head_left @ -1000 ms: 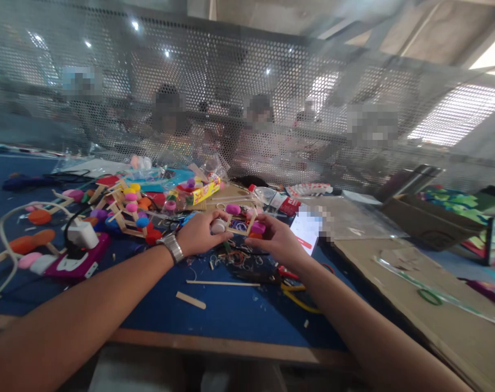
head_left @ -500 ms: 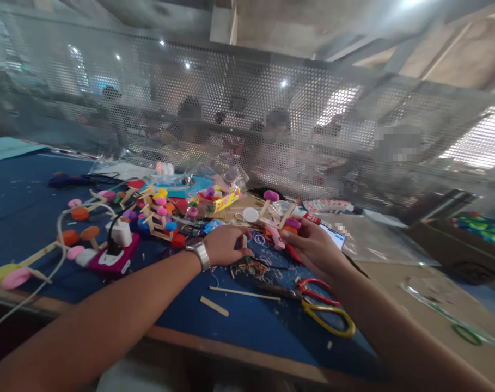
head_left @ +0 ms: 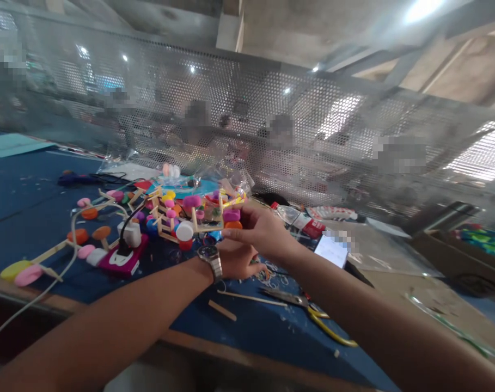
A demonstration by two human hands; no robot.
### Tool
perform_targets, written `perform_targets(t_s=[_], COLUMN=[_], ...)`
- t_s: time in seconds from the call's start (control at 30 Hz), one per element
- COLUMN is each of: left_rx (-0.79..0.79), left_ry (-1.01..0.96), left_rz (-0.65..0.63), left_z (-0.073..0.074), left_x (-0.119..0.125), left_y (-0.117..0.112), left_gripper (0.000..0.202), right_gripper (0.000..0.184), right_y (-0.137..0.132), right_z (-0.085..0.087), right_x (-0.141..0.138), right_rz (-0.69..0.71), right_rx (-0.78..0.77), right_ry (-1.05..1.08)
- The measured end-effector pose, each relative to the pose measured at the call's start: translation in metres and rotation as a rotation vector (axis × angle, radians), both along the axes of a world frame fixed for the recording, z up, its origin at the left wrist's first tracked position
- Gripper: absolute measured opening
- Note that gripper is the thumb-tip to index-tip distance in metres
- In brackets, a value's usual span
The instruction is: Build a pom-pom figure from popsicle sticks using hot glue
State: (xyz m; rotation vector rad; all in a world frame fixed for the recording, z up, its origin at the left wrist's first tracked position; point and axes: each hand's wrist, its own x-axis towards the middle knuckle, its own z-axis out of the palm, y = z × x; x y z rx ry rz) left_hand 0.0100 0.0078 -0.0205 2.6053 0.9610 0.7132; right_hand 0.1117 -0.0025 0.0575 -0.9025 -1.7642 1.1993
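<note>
My right hand [head_left: 267,231] is closed on a small toy car [head_left: 208,228] of wooden sticks and bottle caps. Its fingers pinch the end with a purple cap and an orange cap; a white cap and another purple cap are at the far end. Below it, my left hand [head_left: 234,260], with a metal watch [head_left: 210,260] on the wrist, hangs low over thread scraps [head_left: 275,275]. Its visible digits are apart with nothing seen between them; the rest hide behind my right hand. Nearby lie scissors [head_left: 286,296] with a yellow handle, a thin stick [head_left: 251,298] and a flat stick [head_left: 221,310].
More cap-and-stick pieces [head_left: 165,215] crowd the left side. A magenta power strip [head_left: 124,258] holds a white charger [head_left: 130,234] with a trailing cable. Rightward are a lit phone [head_left: 332,250], a red-labelled bottle [head_left: 310,224] and clear plastic. A perforated screen [head_left: 247,130] stands behind the table.
My right hand has carried the toy car leftward, across above my left hand. My left hand has dipped slightly lower, and the phone is now more exposed.
</note>
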Motion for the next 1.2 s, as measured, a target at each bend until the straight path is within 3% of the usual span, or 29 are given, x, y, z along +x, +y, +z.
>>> perform_targets(t_s=[0.17, 0.33, 0.57, 0.8, 1.0, 1.2], left_rx=[-0.008, -0.038, -0.121, -0.372, -0.596, -0.897], left_ry=[0.009, 0.000, -0.056, -0.417, -0.641, -0.809], left_rz=[-0.057, -0.137, -0.065, 0.045, -0.044, -0.157], left_z=[0.009, 0.008, 0.002, 0.006, 0.009, 0.012], left_x=[-0.002, 0.002, 0.004, 0.006, 0.007, 0.007], left_y=[0.003, 0.004, 0.002, 0.003, 0.011, 0.009], left_gripper=[0.021, 0.021, 0.027, 0.012, 0.025, 0.035], right_gripper=[0.043, 0.046, 0.048, 0.041, 0.036, 0.040], right_y=[0.021, 0.045, 0.052, 0.052, 0.052, 0.049], right_z=[0.004, 0.000, -0.002, -0.008, -0.017, -0.033], right_x=[-0.009, -0.010, -0.002, 0.037, 0.067, 0.068], right_rz=[0.006, -0.058, -0.016, -0.066, -0.097, -0.111], right_rx=[0.014, -0.024, -0.147, -0.162, -0.099, -0.179], right_ry=[0.101, 0.178, 0.330, 0.329, 0.236, 0.382])
